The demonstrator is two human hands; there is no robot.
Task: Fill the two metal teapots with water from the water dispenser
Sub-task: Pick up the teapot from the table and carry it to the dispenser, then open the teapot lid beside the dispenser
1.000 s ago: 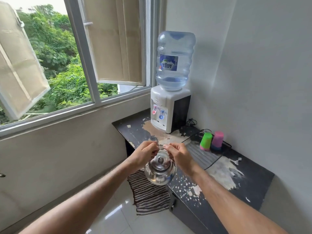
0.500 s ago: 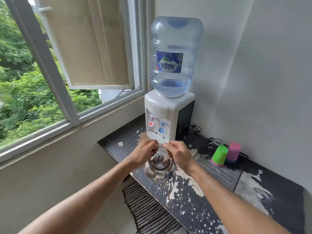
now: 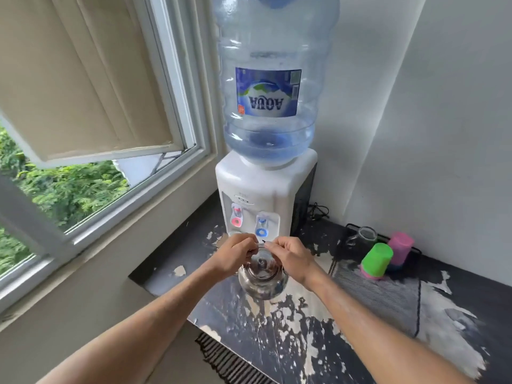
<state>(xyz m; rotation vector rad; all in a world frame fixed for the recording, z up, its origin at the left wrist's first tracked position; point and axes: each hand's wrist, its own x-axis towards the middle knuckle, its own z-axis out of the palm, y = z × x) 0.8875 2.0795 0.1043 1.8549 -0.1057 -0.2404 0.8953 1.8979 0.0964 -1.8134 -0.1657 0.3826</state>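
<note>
A shiny metal teapot with its lid on hangs just above the worn black counter. Both hands pinch its thin wire handle from above: my left hand on the left side, my right hand on the right. Right behind the teapot stands the white water dispenser with a large clear-blue bottle on top. Its red tap and blue tap sit just beyond my fingers. Only one teapot is in view.
On a black mesh tray to the right stand an upturned green cup, a pink cup and a glass jar. An open window is at left, white walls at right. A striped mat lies on the floor.
I have moved closer to the dispenser, which now fills more of the view. The teapot, still held by both hands, has come forward over the counter to just under the taps.
</note>
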